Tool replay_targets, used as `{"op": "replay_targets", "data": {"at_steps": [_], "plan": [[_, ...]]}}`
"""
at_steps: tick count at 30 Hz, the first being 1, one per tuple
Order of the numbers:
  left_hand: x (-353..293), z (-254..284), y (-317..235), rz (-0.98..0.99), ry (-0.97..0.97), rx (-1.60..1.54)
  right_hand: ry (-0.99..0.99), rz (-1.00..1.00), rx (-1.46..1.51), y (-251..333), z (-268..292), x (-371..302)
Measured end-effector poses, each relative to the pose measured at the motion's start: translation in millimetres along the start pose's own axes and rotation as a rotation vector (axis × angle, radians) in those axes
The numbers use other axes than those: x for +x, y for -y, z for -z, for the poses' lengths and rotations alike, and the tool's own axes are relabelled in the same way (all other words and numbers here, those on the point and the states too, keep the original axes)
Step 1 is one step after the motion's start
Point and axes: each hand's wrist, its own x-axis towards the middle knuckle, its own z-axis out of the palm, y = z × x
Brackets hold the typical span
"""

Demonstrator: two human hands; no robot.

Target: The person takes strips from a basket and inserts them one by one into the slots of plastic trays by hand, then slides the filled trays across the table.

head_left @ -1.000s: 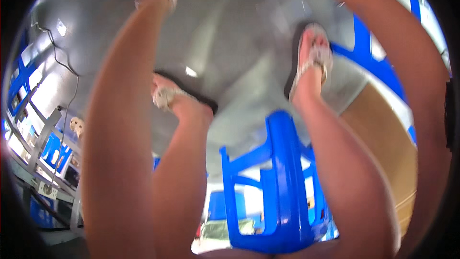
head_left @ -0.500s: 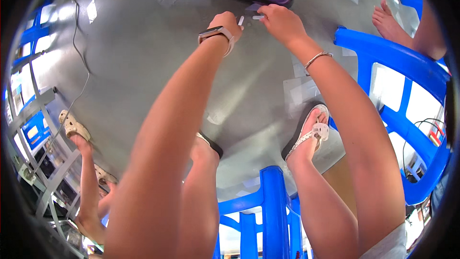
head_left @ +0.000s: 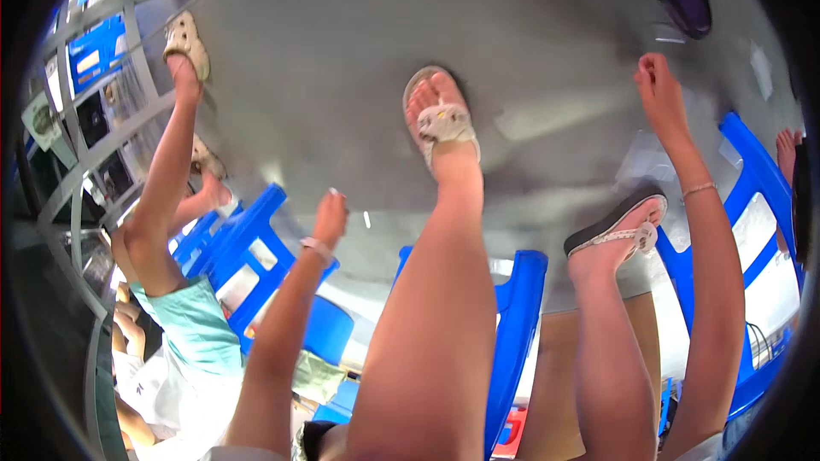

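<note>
Open floor [head_left: 312, 68] ahead of your left grip [head_left: 330, 220], your sandalled foot [head_left: 444, 124] between both grips, dark shoe [head_left: 688, 0] just beyond your right grip [head_left: 661, 101], blue stool [head_left: 758, 160] to its right

The black-and-purple slip-on shoe [head_left: 688, 2] is cut off at the top edge. Whether the person's bare right hand [head_left: 663, 96], blurred with curled fingers, holds anything cannot be told; the tiny white speck [head_left: 334, 191] at the bare left hand [head_left: 330, 218] is too small to identify. The bare left leg [head_left: 436, 316] partly hides the blue plastic stool [head_left: 518, 312].

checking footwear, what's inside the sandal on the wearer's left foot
A bare foot, its toes showing past the pale strap. The sandal's surface directly beneath the foot is covered.
</note>
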Motion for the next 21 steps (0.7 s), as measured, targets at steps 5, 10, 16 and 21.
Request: {"op": "replay_targets", "data": {"at_steps": [5,10,16,21], "plan": [[-16,-62,98,0.104,-0.057,0.032,0.149,-0.115,0.01,4,-41,-75],[-21,-70,112,0.127,-0.145,0.372,0.278,-0.15,0.014,25,-69,-139],[-22,-72,102,-0.083,-0.287,0.544,0.438,-0.086,0.01,71,-77,-145],[6,-49,101,-0.038,-0.14,0.496,0.322,-0.207,0.121,94,-88,-126]]}}
